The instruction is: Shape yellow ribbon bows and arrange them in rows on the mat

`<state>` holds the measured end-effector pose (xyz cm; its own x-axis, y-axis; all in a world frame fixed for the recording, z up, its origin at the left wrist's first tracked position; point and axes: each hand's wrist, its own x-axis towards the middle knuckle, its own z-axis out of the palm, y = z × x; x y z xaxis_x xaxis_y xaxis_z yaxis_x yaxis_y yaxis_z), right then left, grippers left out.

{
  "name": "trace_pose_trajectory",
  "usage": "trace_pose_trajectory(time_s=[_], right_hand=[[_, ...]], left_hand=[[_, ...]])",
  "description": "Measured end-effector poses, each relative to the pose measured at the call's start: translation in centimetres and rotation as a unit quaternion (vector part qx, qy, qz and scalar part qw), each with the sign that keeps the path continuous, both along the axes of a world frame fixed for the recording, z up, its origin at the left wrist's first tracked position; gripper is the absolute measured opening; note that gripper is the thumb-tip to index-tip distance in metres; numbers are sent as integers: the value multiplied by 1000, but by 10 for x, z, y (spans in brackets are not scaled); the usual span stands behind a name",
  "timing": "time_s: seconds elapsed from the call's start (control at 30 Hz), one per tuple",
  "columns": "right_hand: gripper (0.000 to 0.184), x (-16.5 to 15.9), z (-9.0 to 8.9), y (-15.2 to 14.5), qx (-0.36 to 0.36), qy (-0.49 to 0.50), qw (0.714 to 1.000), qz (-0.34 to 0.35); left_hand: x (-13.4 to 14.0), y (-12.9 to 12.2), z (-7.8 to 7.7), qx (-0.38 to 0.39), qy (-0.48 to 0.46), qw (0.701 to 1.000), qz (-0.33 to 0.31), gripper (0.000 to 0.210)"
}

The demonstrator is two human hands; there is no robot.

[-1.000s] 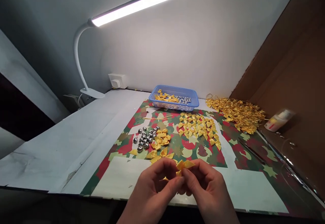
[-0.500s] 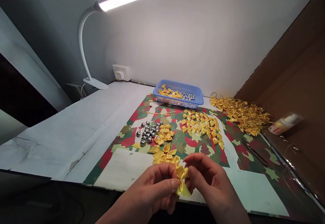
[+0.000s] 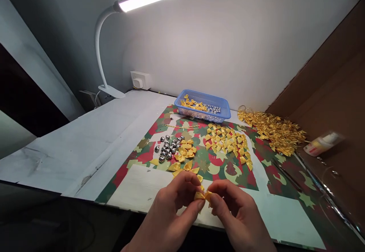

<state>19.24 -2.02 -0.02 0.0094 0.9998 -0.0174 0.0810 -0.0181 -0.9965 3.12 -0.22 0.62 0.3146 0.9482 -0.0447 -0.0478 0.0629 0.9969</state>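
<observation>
Yellow bow (image 3: 200, 196), held over the pale sheet (image 3: 137, 187): the left hand (image 3: 178, 204) pinches one side, the right hand (image 3: 235, 208) the other; a light, even grip should keep its loops uncreased, clear of the loose bows (image 3: 186, 152) and silver bells (image 3: 162, 157) beyond.

Yellow bow (image 3: 200, 196), held, partly hidden
</observation>
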Motion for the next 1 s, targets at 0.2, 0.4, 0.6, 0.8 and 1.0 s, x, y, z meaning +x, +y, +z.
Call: trace_pose_trajectory(time_s=[0.2, 0.4, 0.6, 0.8, 1.0], right_hand=[[39, -9, -10, 4, -114, 243, 962, 59], [35, -23, -25, -4, -63, 195, 977, -51], [6, -10, -8, -5, 197, -104, 971, -92], [14, -12, -7, -3, 251, -185, 949, -45], [16, -13, -9, 3, 127, -71, 989, 14]], left_hand=[[-2, 2, 1, -99, -135, 984, -68, 18], [-2, 2, -4, -100, -119, 988, -5, 21], [-1, -5, 0, -40, -37, 998, 23, 24], [-2, -6, -2, 24, 32, 999, 18, 28], [-2, -8, -3, -14, 6, 1000, -6, 26]])
